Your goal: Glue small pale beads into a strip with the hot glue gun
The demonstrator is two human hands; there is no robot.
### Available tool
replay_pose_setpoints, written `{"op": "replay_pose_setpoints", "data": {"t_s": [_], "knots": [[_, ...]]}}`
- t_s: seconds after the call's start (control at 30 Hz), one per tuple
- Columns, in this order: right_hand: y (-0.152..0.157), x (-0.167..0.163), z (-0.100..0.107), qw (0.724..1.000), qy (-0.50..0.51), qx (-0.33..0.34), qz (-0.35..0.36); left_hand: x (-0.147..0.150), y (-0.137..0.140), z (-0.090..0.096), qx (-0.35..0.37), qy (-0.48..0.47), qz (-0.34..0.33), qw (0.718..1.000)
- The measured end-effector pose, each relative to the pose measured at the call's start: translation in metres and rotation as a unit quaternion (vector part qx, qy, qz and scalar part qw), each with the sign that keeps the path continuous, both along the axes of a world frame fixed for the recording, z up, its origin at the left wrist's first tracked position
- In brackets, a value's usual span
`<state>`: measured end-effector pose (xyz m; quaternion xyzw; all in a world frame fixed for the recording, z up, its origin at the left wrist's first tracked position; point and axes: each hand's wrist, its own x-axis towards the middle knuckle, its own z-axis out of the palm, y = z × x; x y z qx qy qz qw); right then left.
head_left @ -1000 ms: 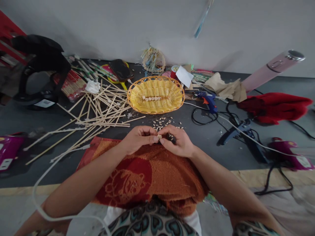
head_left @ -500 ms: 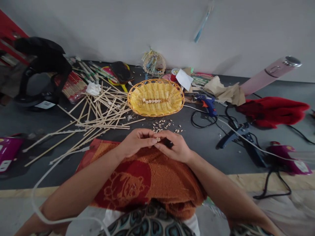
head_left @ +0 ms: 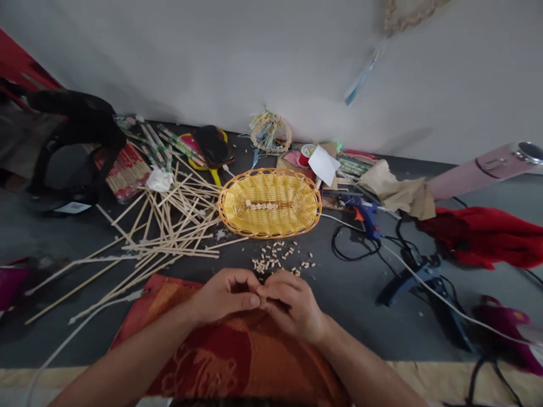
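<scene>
My left hand [head_left: 229, 297] and my right hand [head_left: 292, 305] meet over the orange towel, fingertips pinched together. Between them is a tiny cluster of pale wooden pieces [head_left: 263, 302], mostly covered by the fingers. Just beyond the hands, many short cut wooden pieces [head_left: 274, 257] lie scattered on the dark table. Behind these stands a yellow oval wicker basket [head_left: 229, 212]. Inside it rests a short row of small joined wooden clusters [head_left: 263, 206], seemingly on a thin stick.
A loose heap of wooden sticks [head_left: 169, 220] spreads at the left. To the right lie a blue glue gun [head_left: 367, 215] with its cord, a red cloth [head_left: 487, 234] and a pink flask [head_left: 483, 172]. The orange-red towel [head_left: 203, 362] covers the near edge. A phone [head_left: 213, 146] lies farther back.
The view has tilted up, so the table's contents appear lower. Both hands stay together at the small wooden cluster, which the fingers now cover more.
</scene>
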<state>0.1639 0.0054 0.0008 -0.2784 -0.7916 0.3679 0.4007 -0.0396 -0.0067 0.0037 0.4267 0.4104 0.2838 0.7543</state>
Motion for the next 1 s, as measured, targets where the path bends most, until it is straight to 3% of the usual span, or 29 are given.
{"op": "replay_pose_setpoints", "data": {"t_s": [0.37,0.53,0.63,0.73,0.87,1.0], "knots": [[-0.002,0.001,0.002,1.000,-0.007,0.019,-0.011,0.001,0.001,-0.004,0.002,0.009,0.006,1.000],[0.006,0.008,0.024,0.999,-0.031,-0.009,-0.037,0.003,0.000,-0.004,0.001,0.002,0.019,1.000],[0.026,0.019,0.041,0.993,-0.098,0.030,-0.063,0.005,-0.001,-0.003,0.011,-0.008,0.040,0.999],[0.063,0.026,0.048,0.972,-0.171,0.117,-0.107,0.006,-0.002,-0.006,-0.014,-0.030,0.048,0.998],[0.115,0.023,0.042,0.946,-0.250,0.164,-0.125,0.003,0.003,-0.009,-0.060,-0.059,0.057,0.995],[0.143,0.015,0.033,0.924,-0.319,0.175,-0.119,0.000,0.009,-0.007,-0.090,-0.072,0.061,0.991]]}}
